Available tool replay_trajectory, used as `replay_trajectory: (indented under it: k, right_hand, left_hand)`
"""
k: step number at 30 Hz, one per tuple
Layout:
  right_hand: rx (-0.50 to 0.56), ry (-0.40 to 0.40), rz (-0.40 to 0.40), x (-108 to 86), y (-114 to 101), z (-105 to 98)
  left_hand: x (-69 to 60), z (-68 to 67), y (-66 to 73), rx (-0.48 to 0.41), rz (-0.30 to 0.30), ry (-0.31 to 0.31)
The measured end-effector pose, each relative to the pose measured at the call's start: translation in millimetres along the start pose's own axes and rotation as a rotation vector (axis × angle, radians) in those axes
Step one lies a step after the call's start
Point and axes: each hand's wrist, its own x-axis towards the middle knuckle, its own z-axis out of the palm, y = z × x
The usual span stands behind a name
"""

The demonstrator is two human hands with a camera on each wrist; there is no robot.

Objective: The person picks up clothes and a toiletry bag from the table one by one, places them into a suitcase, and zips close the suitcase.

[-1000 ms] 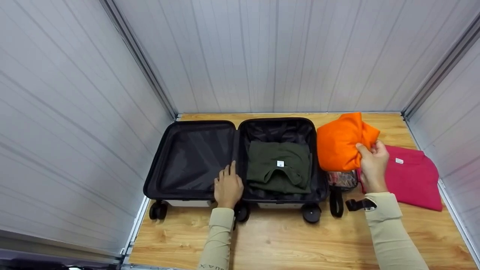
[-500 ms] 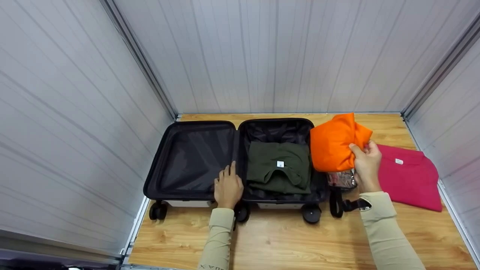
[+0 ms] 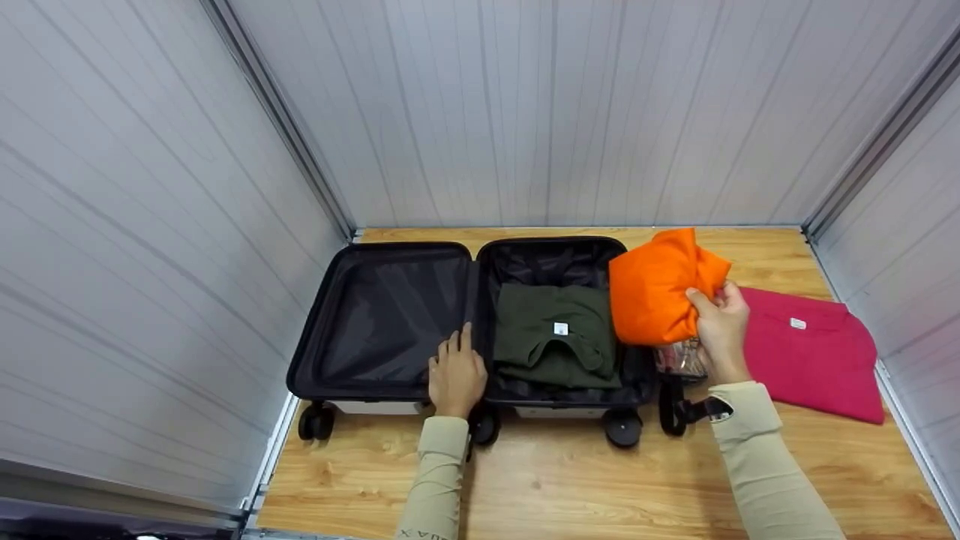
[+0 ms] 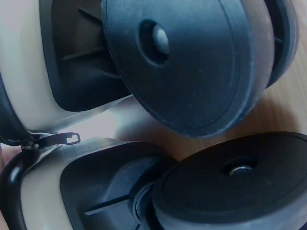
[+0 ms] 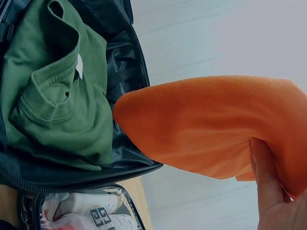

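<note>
Orange cloth [image 3: 649, 292] has shifted left since earlier, now by the suitcase's [image 3: 390, 322] right rim. Head: right hand [image 3: 721, 322] pinches its right edge; left hand [image 3: 457, 371] rests on the suitcase's middle, fingers extended. Best carried level, folds together. Left wrist: wheels [image 4: 192, 67]. Right wrist: suitcase holds green shirt [image 5: 91, 120]; clear pouch [image 5: 136, 211] holds white bottles [image 5: 88, 204].

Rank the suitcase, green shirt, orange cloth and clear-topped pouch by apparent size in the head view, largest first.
1. Suitcase, by far
2. Green shirt and orange cloth: too alike to rank, since the cloth is held up nearer the camera
3. Clear-topped pouch, partly hidden
</note>
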Motion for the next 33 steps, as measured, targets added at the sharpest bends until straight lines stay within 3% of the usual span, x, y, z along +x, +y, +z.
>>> replay_trajectory:
  k: [6, 13, 20, 33]
  right_hand:
    - [-0.007, -0.009, 0.002, -0.9, 3, 4]
    - [0.047, -0.035, 0.037, -2.6, 6, 10]
    - [0.095, -0.066, 0.035, -4.4, 7, 17]
    - [0.08, -0.088, 0.061, -6.8, 15, 27]
  left_hand:
    - [-0.1, -1.1, 0.8, 0.004, 0.001, 0.001]
    - [-0.8, 0.9, -0.8, -0.035, -0.002, 0.0]
    - [0.1, 1.2, 0.2, -0.02, -0.004, 0.004]
    - [1.8, 1.0, -0.9, 0.006, -0.002, -0.001]
